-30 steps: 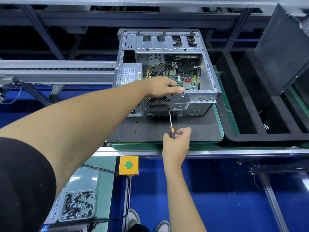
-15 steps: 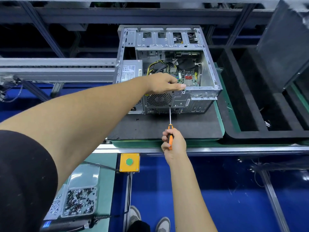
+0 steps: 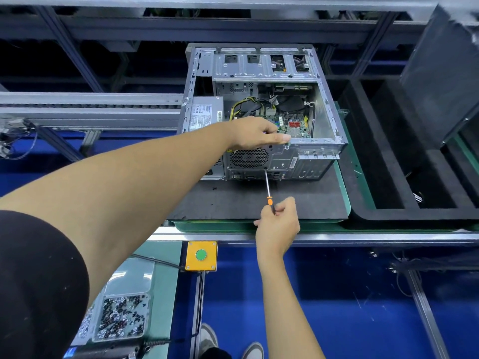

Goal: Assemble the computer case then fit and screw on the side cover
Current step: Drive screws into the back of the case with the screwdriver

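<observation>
An open grey computer case [image 3: 326,117] lies on a dark mat [image 3: 233,200], its motherboard and cables exposed and its rear panel facing me. My left hand [image 3: 255,133] rests on the rear top edge of the case, fingers extended along the rim. My right hand [image 3: 278,224] grips the orange-and-black handle of a screwdriver [image 3: 267,185]. The screwdriver's tip touches the rear panel just right of the fan grille [image 3: 248,158]. A dark side cover [image 3: 440,73] leans upright at the far right.
Black foam trays [image 3: 388,161] sit right of the mat on a green pallet [image 3: 344,203]. A yellow box with a green button [image 3: 201,255] hangs below the conveyor rail. A clear bin of screws [image 3: 121,317] and an electric driver [image 3: 108,349] lie at lower left.
My right hand has regripped the screwdriver handle while the tip stays on the rear panel. My left hand has kept its place on the case edge. The view shifted slightly.
</observation>
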